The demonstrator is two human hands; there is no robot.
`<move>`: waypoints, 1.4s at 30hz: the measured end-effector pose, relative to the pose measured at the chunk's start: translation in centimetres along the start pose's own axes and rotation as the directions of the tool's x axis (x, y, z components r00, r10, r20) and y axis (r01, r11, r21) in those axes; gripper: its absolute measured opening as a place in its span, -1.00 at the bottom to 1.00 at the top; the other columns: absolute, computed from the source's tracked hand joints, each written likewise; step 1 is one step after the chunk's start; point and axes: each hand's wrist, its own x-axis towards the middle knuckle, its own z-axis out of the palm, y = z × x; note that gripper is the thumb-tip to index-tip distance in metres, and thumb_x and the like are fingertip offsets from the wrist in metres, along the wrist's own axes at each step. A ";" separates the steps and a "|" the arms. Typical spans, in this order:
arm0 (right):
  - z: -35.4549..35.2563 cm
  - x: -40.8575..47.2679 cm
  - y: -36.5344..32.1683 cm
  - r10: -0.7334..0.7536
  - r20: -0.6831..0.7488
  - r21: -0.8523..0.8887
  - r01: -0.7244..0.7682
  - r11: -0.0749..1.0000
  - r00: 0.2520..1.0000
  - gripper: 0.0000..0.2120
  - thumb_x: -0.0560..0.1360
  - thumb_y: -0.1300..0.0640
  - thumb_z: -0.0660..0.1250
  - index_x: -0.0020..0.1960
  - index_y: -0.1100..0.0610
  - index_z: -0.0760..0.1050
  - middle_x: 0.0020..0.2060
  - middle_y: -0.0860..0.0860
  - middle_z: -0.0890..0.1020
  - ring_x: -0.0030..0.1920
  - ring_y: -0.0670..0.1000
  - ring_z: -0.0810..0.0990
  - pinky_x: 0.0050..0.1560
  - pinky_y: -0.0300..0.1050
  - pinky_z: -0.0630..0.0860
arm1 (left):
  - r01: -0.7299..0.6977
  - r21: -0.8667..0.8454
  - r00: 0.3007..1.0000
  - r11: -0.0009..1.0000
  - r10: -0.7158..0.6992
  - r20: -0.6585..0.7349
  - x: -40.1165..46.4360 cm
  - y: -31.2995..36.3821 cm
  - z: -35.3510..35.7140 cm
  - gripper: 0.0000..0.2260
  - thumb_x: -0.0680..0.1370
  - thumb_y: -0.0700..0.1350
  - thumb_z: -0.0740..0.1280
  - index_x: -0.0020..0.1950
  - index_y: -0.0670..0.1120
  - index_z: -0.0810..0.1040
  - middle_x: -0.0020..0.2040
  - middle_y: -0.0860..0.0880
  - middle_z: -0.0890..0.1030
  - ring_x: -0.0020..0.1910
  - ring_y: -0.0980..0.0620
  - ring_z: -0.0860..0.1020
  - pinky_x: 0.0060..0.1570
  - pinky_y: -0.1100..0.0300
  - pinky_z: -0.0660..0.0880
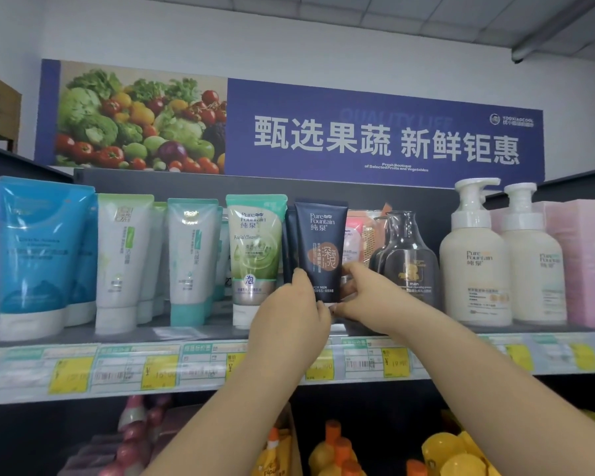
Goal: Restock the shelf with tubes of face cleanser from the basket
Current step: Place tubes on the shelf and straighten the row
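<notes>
Head view: both hands up at the top shelf [193, 334], working one dark navy tube [320, 249] of men's face cleanser, "Pure Fountain" label. Tube stands upright, cap end down, at shelf middle. Left hand [289, 314] grasps the tube's lower left edge, fingertips curled onto its side. Right hand [364, 297] pinches the lower right edge, thumb on the front, other fingers behind the tube. More navy tubes sit just behind and left of it, mostly hidden.

Just left: green Pure Fountain tube [255, 255], upright, cap partly covered by the left hand. Further left: two rows of white-and-teal tubes [193, 259] and [124, 262], then big blue pouches [45, 255] at far left. Just right of the navy tube: pink packets [354, 235] behind, then dark clear bottle [406, 255] marked "man". Further right: two cream pump bottles [474, 262], [533, 262], then pink boxes [584, 262] at the right edge.

Price tags [378, 362], yellow and green, run along the shelf's front rail. Lower shelf: pinkish bottles [134, 438] left, orange-capped yellow bottles [340, 448] right. Above the shelf: blue banner [385, 139] with vegetable photo and Chinese text.

Basket not in view.
</notes>
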 end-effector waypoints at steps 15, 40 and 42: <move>0.8 0.6 -0.5 0.019 -0.020 -0.152 -0.022 0.988 1.000 -0.51 0.44 0.19 0.41 0.29 0.15 0.31 0.13 0.11 0.57 0.11 0.11 0.55 0.17 0.01 0.49 | 0.097 0.121 0.989 0.988 -0.108 0.096 0.4 0.5 0.7 -0.42 0.56 -0.17 0.12 0.53 -0.18 -0.03 0.23 -0.14 0.49 0.15 -0.11 0.49 -0.10 0.11 0.36; 5.9 -10.7 1.8 -0.312 -0.388 -0.300 0.201 0.933 0.868 -0.51 0.51 0.35 0.23 0.41 0.14 0.29 0.48 0.03 0.18 0.44 -0.04 0.19 0.32 -0.43 0.07 | -0.433 0.239 0.866 0.869 0.475 -0.158 -10.3 -1.6 3.2 -0.50 0.52 -0.10 0.07 0.45 -0.17 0.16 0.42 -0.23 0.34 0.43 -0.21 0.21 0.42 -0.09 0.03; 7.9 -12.4 3.2 -0.315 -0.367 -0.335 0.192 0.923 0.875 -0.50 0.49 0.38 0.24 0.40 0.16 0.31 0.48 0.07 0.18 0.45 0.01 0.19 0.38 -0.36 0.12 | -0.435 0.207 0.878 0.876 0.464 -0.120 -13.1 -2.5 3.8 -0.50 0.53 -0.11 0.09 0.46 -0.16 0.15 0.44 -0.22 0.31 0.44 -0.19 0.15 0.43 -0.09 -0.02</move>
